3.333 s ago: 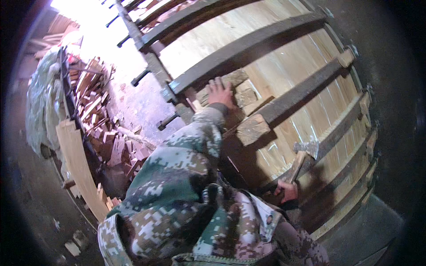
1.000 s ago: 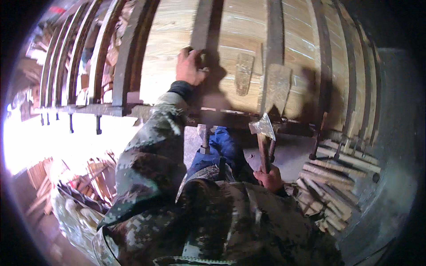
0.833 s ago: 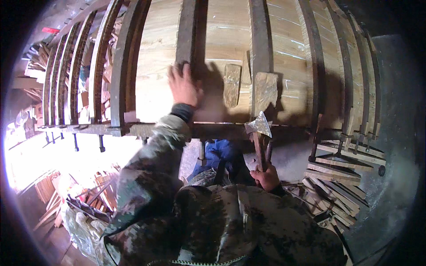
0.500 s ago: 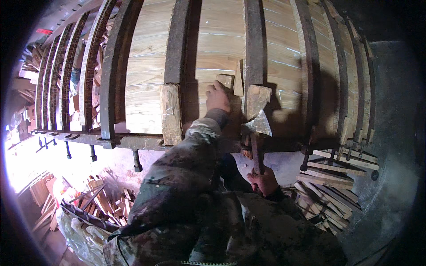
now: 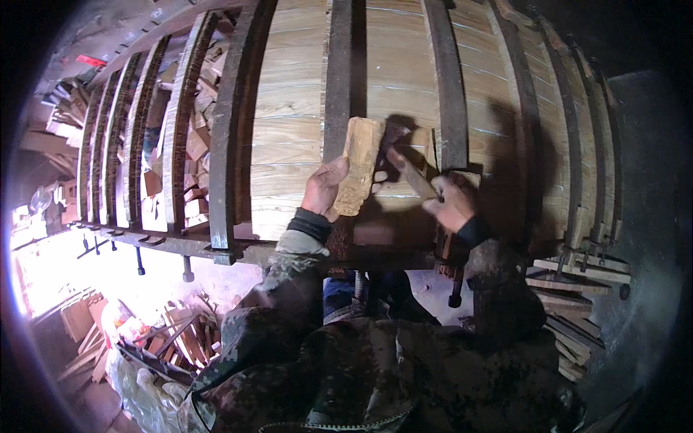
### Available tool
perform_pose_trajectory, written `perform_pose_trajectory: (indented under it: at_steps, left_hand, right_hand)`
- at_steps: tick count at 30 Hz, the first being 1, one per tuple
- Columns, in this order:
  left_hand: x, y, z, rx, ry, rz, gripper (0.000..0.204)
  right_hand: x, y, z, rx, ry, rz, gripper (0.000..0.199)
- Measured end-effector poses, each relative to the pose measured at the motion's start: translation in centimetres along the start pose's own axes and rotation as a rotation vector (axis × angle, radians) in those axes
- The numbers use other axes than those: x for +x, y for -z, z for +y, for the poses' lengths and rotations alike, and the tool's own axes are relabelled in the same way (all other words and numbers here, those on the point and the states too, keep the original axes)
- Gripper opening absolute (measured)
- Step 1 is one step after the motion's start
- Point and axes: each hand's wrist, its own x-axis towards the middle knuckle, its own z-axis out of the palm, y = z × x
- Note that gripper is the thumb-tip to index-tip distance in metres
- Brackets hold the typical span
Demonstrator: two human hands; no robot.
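My left hand (image 5: pixel 326 186) is closed round a rough wooden block (image 5: pixel 361 162), held tilted above the clamped pale boards (image 5: pixel 289 130). To its right, my right hand (image 5: pixel 452 206) grips the wooden handle of a hatchet (image 5: pixel 413 173). The hatchet's dark head is over the boards, near the block's right side; shadow makes its edge hard to make out. Behind my right hand, another wooden block (image 5: pixel 471 177) shows partly at the end of a dark clamp bar (image 5: pixel 449 108). A thin wood piece (image 5: pixel 431 148) stands beside that bar.
More dark clamp bars (image 5: pixel 234 123) cross the boards, with screws (image 5: pixel 188 268) hanging below the front rail (image 5: pixel 361 255). Scrap wood (image 5: pixel 184 335) and a clear plastic bag (image 5: pixel 148 390) lie at the lower left. Stacked wood strips (image 5: pixel 570 310) sit at the right.
My left hand has left the small wood pieces and lifted the block off the clamp bar's end. My right hand has raised the hatchet from the front rail to over the boards. The view has shifted.
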Motion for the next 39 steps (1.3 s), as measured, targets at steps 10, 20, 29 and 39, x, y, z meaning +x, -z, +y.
perform_pose_trajectory:
  at_steps: [10,20,29,39]
  left_hand:
    - [-6.1,1.4,-0.7,0.856,0.239,-0.312,0.041]
    - [-3.8,5.0,-0.1,0.879,-0.457,0.548,0.046]
    - [0.4,3.3,-3.1,1.749,-0.406,0.585,0.088]
    - [0.4,2.3,-2.8,1.857,-0.237,0.629,0.099]
  right_hand:
    - [-4.7,-1.9,-9.5,-0.472,0.742,0.103,0.060]
    - [-7.0,-12.1,1.1,0.095,-0.181,0.208,0.088]
    - [7.5,-9.9,0.6,-0.390,-0.334,0.339,0.073]
    - [5.0,-10.0,1.3,-0.061,-0.514,0.226,0.031]
